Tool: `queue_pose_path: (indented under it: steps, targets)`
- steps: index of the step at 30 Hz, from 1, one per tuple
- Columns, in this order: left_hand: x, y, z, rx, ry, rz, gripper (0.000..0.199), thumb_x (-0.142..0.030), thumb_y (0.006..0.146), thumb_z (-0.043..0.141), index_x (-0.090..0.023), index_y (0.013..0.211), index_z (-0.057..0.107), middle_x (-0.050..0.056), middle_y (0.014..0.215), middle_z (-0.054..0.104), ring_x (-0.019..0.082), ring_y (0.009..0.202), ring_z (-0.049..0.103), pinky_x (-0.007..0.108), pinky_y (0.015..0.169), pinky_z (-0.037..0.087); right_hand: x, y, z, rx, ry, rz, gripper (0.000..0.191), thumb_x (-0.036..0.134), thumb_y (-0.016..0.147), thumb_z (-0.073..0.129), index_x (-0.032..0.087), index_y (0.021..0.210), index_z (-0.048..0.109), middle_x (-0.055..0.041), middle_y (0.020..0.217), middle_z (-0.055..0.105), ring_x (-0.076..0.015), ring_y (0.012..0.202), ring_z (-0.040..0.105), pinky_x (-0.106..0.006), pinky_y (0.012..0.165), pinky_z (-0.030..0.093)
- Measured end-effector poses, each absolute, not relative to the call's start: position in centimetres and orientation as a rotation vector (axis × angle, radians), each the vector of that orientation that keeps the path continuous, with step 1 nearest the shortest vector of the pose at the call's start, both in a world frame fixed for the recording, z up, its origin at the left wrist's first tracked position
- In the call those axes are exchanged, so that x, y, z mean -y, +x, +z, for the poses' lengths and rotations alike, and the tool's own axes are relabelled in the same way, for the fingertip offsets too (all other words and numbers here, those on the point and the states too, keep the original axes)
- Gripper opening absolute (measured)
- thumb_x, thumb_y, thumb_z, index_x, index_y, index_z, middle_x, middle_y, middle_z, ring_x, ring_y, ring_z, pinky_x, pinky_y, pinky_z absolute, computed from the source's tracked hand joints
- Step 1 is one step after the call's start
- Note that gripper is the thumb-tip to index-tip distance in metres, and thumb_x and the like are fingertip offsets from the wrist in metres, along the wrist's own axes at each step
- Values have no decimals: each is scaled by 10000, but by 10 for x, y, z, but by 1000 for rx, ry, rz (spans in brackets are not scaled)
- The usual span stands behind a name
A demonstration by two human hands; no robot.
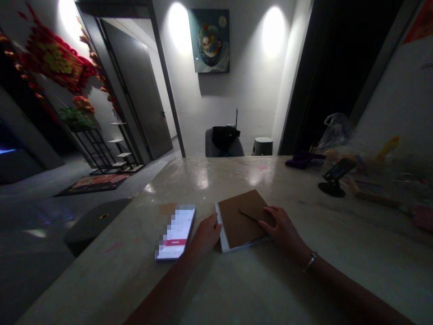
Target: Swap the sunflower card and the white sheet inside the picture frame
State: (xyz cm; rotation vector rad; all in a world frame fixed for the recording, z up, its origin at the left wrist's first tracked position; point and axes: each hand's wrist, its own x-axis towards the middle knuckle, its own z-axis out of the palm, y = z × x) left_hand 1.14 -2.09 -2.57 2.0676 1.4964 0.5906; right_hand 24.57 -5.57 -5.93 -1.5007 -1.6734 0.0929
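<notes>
A flat, square brown cardboard-like sheet [233,221] lies on the table, with a white layer showing along its left and front edges. At its left edge is my left hand [207,232], fingers curled and closed on the white edge. Over the right part of the sheet, my right hand [279,225] grips a smaller brown card [252,211] between thumb and fingers. That card's right end is hidden under the fingers, and I cannot tell whether it is a separate piece or a flap. A lit phone [177,234] lies just left of my left hand.
The pale glossy table [237,289] stretches ahead. At the right stand a black phone stand [334,180], a wooden frame [370,192], a purple item [304,160] and a clear plastic bag [338,131]. A grey chair [209,143] is beyond the far edge, a dark stool [94,221] left.
</notes>
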Motion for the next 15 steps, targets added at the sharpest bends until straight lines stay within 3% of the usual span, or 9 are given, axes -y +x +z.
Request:
queue_pose_path:
  steps: [9, 15]
  targets:
    - [16, 13, -31, -1495, 2016, 595, 327, -206, 775, 439, -178, 1092, 516, 67, 1006, 635, 168, 893, 581, 259, 771, 416, 62, 242, -56, 1739, -1484, 259, 404, 351, 736, 557, 195, 1106, 515, -118, 1137, 478, -241, 1021, 500, -421, 895, 418]
    - [16, 13, -28, -1468, 2041, 589, 313, -201, 761, 446, -176, 1065, 518, 69, 1064, 608, 170, 932, 562, 265, 808, 398, 59, 247, -52, 1643, -1498, 355, 348, 371, 780, 478, 141, 1025, 570, -131, 1031, 574, -225, 949, 549, -374, 845, 444]
